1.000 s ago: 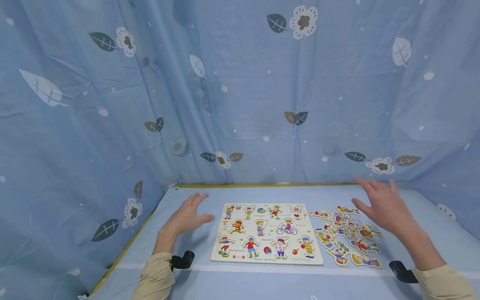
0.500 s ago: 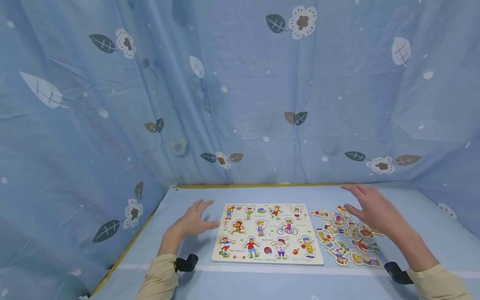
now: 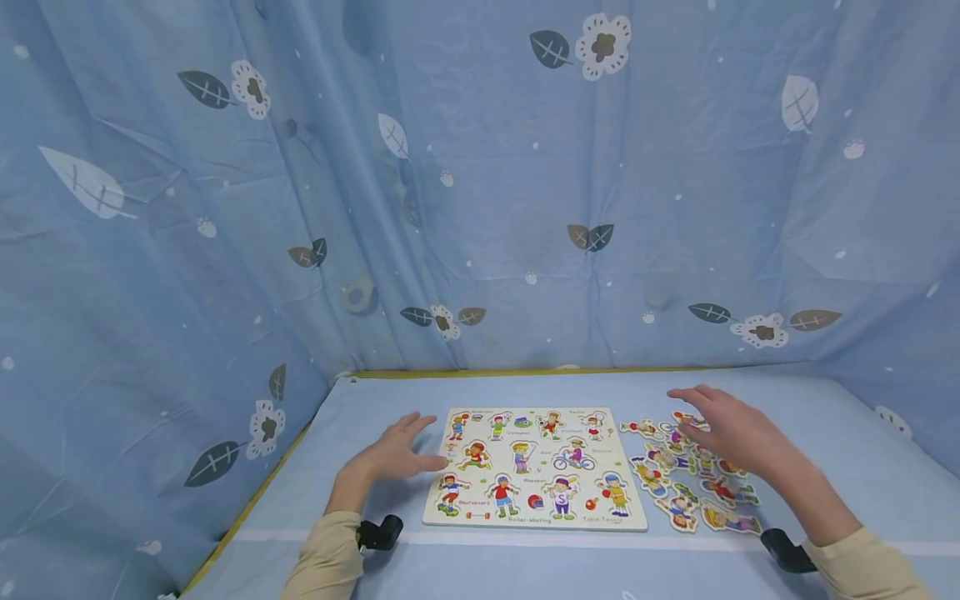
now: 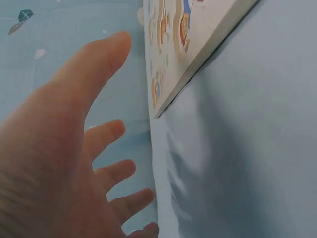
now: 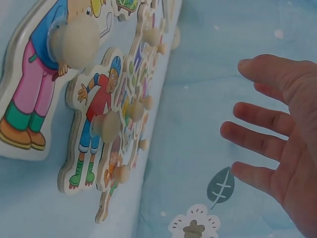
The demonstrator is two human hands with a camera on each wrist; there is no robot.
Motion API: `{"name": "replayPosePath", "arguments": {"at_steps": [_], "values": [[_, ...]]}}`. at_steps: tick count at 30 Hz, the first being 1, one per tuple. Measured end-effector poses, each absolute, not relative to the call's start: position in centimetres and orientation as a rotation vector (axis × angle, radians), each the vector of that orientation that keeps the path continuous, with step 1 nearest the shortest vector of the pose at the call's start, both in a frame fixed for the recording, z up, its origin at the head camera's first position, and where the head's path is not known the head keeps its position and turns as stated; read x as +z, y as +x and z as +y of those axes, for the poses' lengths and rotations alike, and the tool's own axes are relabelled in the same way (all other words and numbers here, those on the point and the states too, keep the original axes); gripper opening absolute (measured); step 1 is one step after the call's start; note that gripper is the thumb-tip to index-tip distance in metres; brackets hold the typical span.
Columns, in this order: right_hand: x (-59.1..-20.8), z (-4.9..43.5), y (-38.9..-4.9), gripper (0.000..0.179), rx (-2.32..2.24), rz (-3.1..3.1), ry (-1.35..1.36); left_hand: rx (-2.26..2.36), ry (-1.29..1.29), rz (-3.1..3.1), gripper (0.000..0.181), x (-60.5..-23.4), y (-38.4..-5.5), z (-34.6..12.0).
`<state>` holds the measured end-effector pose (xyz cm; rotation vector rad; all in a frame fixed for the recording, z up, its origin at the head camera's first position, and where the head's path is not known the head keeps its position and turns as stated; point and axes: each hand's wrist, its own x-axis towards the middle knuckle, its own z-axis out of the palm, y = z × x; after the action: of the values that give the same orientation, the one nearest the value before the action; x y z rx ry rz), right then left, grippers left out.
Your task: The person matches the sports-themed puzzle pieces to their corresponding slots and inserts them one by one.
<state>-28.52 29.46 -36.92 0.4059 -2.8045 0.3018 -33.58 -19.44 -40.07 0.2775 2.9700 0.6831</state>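
The blue tablecloth (image 3: 487, 568) lies below the fingers of both hands, and the blue curtain (image 3: 480, 183) with leaves and flowers hangs beyond them. A black wrist camera (image 3: 381, 533) is behind the left fingers, on the wrist; a similar black device (image 3: 787, 552) is behind the right ones. On the loose puzzle pieces (image 3: 675, 507), round knobs (image 5: 107, 127) stand up on the side of the right fingers. In the head view, the right hand (image 3: 733, 427) covers part of these crowded pieces, which lie below and nearer to the person than its fingertips.

The puzzle board (image 3: 536, 460) lies flat between the two hands, its left edge just beside the left thumb. Its long axis goes from left to right, and the printed figures have their heads away from the person. The nearest loose piece lies sideways, head toward the board.

The left hand (image 3: 393, 450) is raised, fingers spread apart; the right fingers are also apart, lightly bent.
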Motion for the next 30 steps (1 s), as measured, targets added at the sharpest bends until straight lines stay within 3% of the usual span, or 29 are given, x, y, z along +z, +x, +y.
{"name": "replayPosePath", "arguments": {"at_steps": [30], "values": [[-37.6, 29.2, -28.7, 0.053, 0.389, -2.916, 0.413, 0.445, 0.256, 2.836, 0.094, -40.2, -33.0, -18.1]]}}
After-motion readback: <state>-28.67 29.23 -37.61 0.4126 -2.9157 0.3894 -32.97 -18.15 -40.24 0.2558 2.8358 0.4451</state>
